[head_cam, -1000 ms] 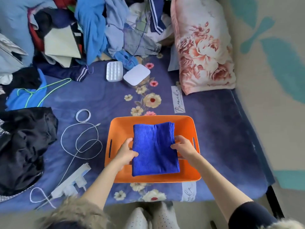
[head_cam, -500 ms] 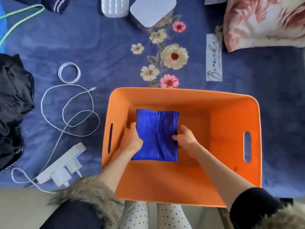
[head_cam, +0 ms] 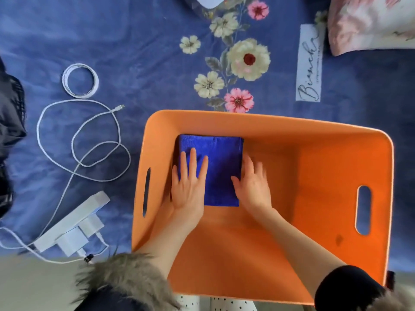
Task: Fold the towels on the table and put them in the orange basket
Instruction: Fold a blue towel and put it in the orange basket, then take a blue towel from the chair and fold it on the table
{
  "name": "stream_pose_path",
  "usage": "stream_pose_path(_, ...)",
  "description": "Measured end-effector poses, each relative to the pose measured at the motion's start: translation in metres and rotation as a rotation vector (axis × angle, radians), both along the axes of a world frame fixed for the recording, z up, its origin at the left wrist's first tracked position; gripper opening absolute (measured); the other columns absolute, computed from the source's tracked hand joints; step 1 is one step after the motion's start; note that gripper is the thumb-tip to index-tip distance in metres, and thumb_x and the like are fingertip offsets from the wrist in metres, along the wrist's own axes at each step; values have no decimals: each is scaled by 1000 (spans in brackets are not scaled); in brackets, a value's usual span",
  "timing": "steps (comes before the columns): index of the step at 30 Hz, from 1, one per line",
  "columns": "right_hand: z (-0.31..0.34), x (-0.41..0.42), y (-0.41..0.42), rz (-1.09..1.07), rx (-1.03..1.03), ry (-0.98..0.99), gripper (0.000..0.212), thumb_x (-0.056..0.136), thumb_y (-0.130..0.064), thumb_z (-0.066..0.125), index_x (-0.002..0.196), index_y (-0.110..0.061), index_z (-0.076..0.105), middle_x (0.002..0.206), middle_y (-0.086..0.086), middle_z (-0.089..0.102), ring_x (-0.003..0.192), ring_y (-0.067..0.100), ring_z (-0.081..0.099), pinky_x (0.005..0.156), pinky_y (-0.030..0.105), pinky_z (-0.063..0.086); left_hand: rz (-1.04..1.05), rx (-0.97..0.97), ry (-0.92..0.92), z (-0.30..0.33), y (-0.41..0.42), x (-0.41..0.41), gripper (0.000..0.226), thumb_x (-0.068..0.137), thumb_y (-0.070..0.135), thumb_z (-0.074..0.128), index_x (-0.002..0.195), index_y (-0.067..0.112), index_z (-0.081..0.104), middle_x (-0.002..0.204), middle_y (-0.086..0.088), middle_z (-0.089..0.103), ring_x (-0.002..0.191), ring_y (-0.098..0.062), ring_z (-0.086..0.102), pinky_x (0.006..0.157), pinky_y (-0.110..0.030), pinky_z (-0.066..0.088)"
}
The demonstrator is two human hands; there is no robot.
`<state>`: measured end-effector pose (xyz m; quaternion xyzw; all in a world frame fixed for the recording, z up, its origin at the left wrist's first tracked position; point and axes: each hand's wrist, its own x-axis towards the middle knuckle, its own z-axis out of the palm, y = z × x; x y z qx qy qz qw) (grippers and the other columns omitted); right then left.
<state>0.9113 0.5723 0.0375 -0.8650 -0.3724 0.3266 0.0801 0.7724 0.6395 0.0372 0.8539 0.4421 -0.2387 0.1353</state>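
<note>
Towel (head_cam: pixel 221 167), blue and folded into a rectangle, lies flat on the floor of the basket (head_cam: pixel 314 140), in its far-left corner, close against the left wall. Left hand (head_cam: pixel 189 187) lies palm-down on the towel's left half, fingers straight and slightly spread, pressing flat, grip wide, nothing pinched. Right hand (head_cam: pixel 252 187) is palm-down at the towel's right edge: thumb on the cloth, the fingers on the basket floor just beside it; slightly motion-blurred, fingers straight, grip wide, holding nothing. Both forearms reach in over the basket's near rim. Basket is orange, with slot handles in left and right walls, and sits on a blue floral sheet (head_cam: pixel 134 41). Left of the basket, apart from it: loose white cable (head_cam: pixel 80 140), a small coiled white cable (head_cam: pixel 80 80) above that, white power strip (head_cam: pixel 74 223) with plugs near the sheet's edge. Dark garment (head_cam: pixel 9 131) at the left edge, floral pillow (head_cam: pixel 370 23) top right.
</note>
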Motion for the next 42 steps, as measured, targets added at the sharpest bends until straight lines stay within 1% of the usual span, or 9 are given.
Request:
stream_pose_path(3, -2, -1, -12, 526, 27, -301, 110, 51, -53, 83, 141, -13, 33, 145, 16, 41, 132, 36, 40, 104, 58, 32, -16, -66, 81, 0, 10, 2, 114, 78, 34, 72, 146, 26, -18, 151, -12, -30, 141, -30, -23, 116, -46, 2)
stream_pose_path(5, -8, 5, -9, 710, -27, -337, 126, 39, -64, 82, 143, -15, 30, 148, 13, 37, 137, 32, 34, 109, 59, 19, -33, -74, 96, 2, 19, 7, 122, 71, 41, 76, 146, 26, -19, 151, -13, -31, 141, -29, -24, 115, -45, -3)
stream_pose_path(10, -23, 26, 14, 786, -114, -287, 123, 60, -69, 68, 149, -24, -3, 158, 11, -4, 146, 28, -3, 111, 54, -13, -49, -88, 160, -12, 34, 12, 134, 62, 56, 77, 143, 25, -25, 150, -14, -32, 140, -29, -26, 115, -42, -8)
stream_pose_path(13, -31, 32, 18, 808, -168, -279, 117, 69, -75, 55, 147, -25, -17, 155, 8, -21, 144, 26, -17, 111, 53, -14, -62, -133, 192, -20, 39, 11, 135, 62, 58, 75, 141, 25, -29, 148, -15, -35, 139, -30, -29, 115, -41, -10)
stream_pose_path(17, -30, 34, 19, 800, -152, -229, 113, 71, -74, 53, 148, -26, -14, 155, 6, -22, 144, 25, -18, 112, 52, -13, -57, -190, 167, -16, 43, 13, 132, 65, 55, 75, 143, 25, -27, 148, -15, -35, 138, -30, -29, 115, -41, -9)
stream_pose_path(24, 37, 38, -1, 417, -154, -44, 82, 85, -64, 44, 149, -27, 9, 157, 2, 9, 140, 27, 19, 111, 49, 17, -4, -240, -51, 38, 29, 14, 86, 89, 44, 55, 150, 24, -3, 156, -9, -18, 144, -26, -17, 118, -41, 1)
stream_pose_path(30, 144, 65, -37, 227, 62, -55, 69, 91, -53, 47, 148, -27, 20, 158, -1, 13, 143, 22, 18, 113, 42, 20, -40, -280, -355, 127, 7, 29, 63, 94, 38, 47, 148, 20, 20, 158, -5, 9, 146, -21, 2, 118, -39, 9)
stream_pose_path(37, 259, 93, -95, 24, 97, -287, 66, 92, -52, 45, 148, -27, 20, 156, 1, 21, 141, 24, 25, 113, 43, 21, -259, -169, -632, 242, 2, 69, 74, 83, 60, 27, 144, 19, 33, 154, -4, 24, 144, -19, 14, 117, -34, 14)
stream_pose_path(42, 308, 79, -147, -209, 68, -361, 69, 91, -54, 45, 149, -26, 19, 156, 1, 20, 142, 21, 24, 111, 41, 27, -483, -132, -658, 283, -4, 98, 84, 75, 65, 12, 145, 22, 31, 154, -2, 24, 145, -18, 13, 117, -35, 11)
